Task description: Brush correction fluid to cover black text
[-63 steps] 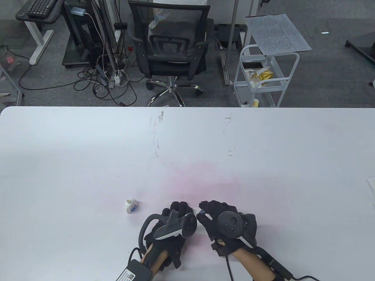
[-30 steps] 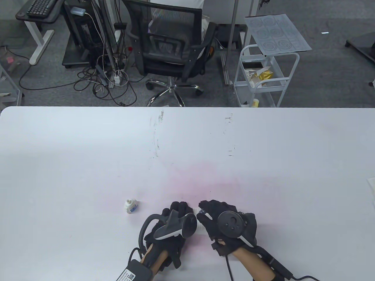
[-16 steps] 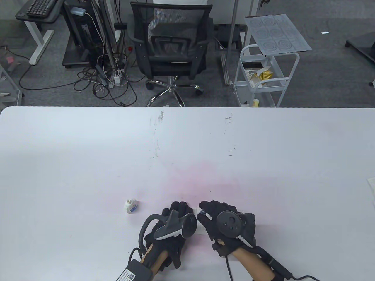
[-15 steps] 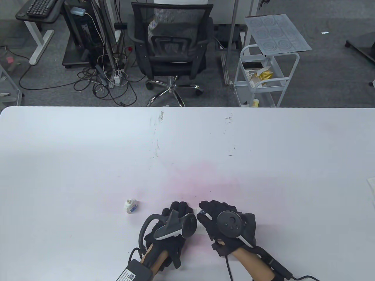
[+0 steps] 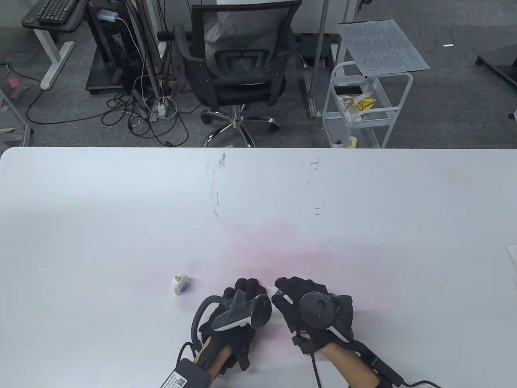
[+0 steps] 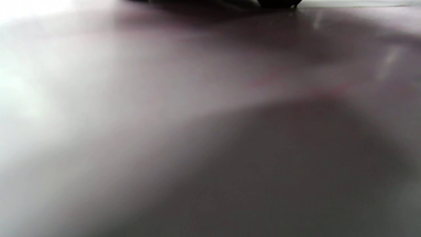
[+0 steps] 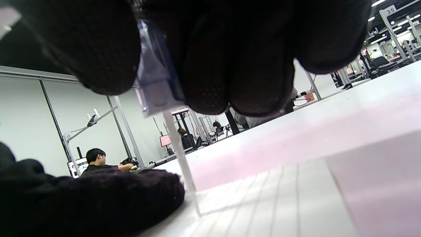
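The white table (image 5: 121,226) carries everything, and both hands work at its near edge. A small sheet of lined paper (image 7: 279,197) lies flat there, mostly hidden under the hands in the table view, with only a pale strip showing between them. The left hand (image 5: 238,311) rests on the sheet's left part, apparently steadying it; whether its fingers lie spread or together cannot be told, since the tracker covers them and the left wrist view shows only blur. The right hand (image 5: 311,311) sits just beside it, its fingers (image 7: 236,65) pressed together around a clear, bluish cap (image 7: 154,79). From that cap a thin white brush stem (image 7: 181,161) slants down, and its tip touches the paper close to the left hand's fingertips (image 7: 98,194). The open bottle (image 5: 180,284) stands well left of both hands, uncapped and untouched. Judging by this, the brushing step seems to be underway: the bottle is opened and the brush is down on the sheet. How much black text is already covered cannot be told, because no print is visible on the part of the paper that shows. Finishing the strokes and recapping the bottle probably remain.
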The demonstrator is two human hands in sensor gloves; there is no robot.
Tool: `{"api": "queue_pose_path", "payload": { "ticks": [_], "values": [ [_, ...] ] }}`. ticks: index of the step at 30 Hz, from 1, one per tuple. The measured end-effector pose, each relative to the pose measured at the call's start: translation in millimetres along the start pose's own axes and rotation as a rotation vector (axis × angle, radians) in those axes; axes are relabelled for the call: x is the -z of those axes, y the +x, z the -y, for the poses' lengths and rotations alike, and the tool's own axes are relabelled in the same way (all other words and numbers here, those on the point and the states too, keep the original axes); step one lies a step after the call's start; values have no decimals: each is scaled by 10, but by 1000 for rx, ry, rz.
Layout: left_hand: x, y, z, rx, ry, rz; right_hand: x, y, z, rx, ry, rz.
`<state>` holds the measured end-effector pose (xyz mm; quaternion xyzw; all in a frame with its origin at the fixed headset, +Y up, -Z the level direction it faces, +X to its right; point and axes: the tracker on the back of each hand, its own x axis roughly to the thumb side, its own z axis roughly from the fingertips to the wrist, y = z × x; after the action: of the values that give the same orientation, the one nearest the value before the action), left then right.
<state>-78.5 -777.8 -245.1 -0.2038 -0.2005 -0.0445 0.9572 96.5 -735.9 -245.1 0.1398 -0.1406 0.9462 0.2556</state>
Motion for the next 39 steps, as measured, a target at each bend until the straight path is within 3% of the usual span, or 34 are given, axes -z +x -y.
{"api": "queue_pose_path", "payload": {
  "ticks": [14,25,39],
  "values": [
    [0,0,0,0,0,0,6,81,-107,12,29,14],
    [-2,-1,1,2,-1,-1,3,64,-4,-8,-22,14],
    [1,3,0,2,-1,-1,1,95,-93,16,33,8]
  ]
}}
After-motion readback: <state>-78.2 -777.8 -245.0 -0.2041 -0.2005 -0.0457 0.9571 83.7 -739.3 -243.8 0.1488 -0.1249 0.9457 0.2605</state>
